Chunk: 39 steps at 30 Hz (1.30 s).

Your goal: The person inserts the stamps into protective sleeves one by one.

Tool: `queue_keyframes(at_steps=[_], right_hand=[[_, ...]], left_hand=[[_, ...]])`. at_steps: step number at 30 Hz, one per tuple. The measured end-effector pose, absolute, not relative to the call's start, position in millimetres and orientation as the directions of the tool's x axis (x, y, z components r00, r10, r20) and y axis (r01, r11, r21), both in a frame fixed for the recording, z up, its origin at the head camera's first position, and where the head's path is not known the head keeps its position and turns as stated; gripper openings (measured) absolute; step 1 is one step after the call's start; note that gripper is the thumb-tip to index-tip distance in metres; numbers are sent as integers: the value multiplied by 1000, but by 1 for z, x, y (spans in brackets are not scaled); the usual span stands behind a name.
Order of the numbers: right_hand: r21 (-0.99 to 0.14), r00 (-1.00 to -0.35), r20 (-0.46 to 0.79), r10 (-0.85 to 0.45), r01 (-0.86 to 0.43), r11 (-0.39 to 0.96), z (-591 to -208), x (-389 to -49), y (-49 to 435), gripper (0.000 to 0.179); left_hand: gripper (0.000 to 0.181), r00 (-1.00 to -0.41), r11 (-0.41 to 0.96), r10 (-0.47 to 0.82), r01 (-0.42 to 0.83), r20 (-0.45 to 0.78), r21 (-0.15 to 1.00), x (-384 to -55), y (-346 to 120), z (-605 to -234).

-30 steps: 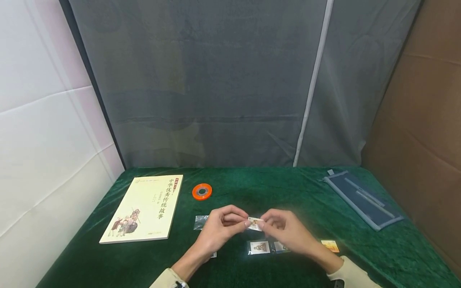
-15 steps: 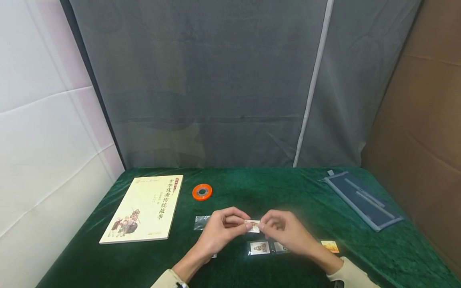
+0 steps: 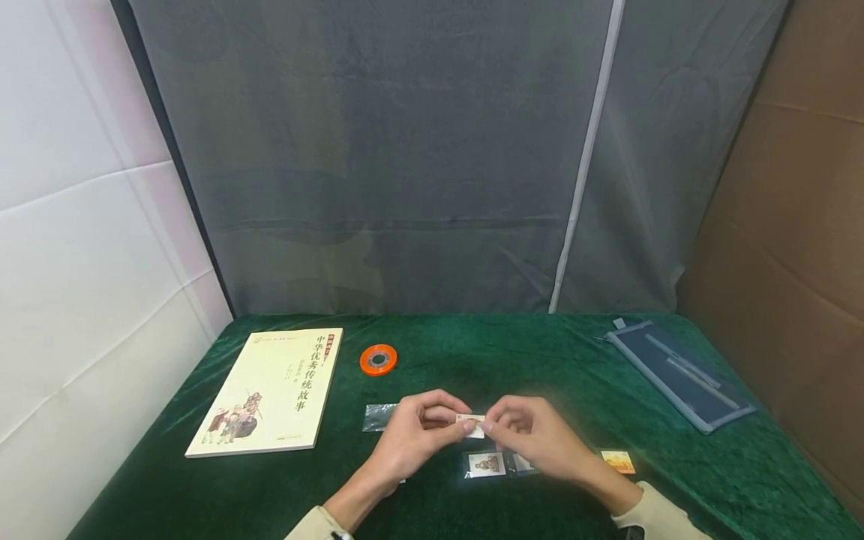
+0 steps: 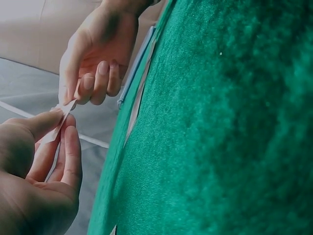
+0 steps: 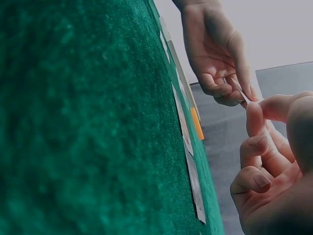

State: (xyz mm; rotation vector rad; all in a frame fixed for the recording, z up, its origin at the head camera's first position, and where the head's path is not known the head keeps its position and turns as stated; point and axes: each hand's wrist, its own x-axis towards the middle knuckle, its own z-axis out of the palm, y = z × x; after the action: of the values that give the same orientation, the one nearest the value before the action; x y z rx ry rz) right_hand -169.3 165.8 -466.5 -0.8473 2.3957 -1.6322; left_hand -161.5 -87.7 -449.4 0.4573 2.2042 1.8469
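Note:
Between my two hands is a small white-bordered picture stamp, raised above the green cloth. The thumb and fingers of my left hand pinch its left side. On its right side, the fingertips of my right hand pinch it. Fingertips cover much of its picture. The left wrist view shows the stamp as a thin sheet held at both ends. Below the hands lie a stamp in a clear sleeve and a second sleeved stamp, partly hidden by my right hand.
A yellow-orange stamp lies beside my right wrist. Beyond my left hand is a clear plastic sleeve. An orange tape roll sits farther back. A cream book lies left, a blue-grey zip pouch right.
The held stamp has shifted slightly left and a little toward me, and now looks more level. My right fingertips have followed it leftward. Things on the cloth stay put.

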Motion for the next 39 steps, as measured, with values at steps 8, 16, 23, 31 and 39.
queue_keyframes(at_steps=[8, 16, 23, 31, 39], right_hand=[[-888, -831, 209, -515, -382, 256, -467, -169, 166, 9], [-894, -844, 198, -499, -364, 261, -461, -170, 168, 7], [-835, -814, 273, -513, -465, 293, -460, -169, 160, 4], [-830, -819, 234, -524, -449, 330, -457, -176, 141, 6], [-737, -778, 196, -598, -519, 434, -458, -179, 117, 8]], left_hand=[[24, -924, 152, 381, 90, 26, 984, -161, -87, -450], [21, -920, 161, 390, 98, 28, 982, -160, -85, -449], [21, -906, 166, 422, 105, 25, 981, -161, -84, -451], [15, -895, 299, 443, 202, 52, 932, -165, -109, -443], [14, -860, 411, 510, 271, 26, 870, -164, -140, -443]])
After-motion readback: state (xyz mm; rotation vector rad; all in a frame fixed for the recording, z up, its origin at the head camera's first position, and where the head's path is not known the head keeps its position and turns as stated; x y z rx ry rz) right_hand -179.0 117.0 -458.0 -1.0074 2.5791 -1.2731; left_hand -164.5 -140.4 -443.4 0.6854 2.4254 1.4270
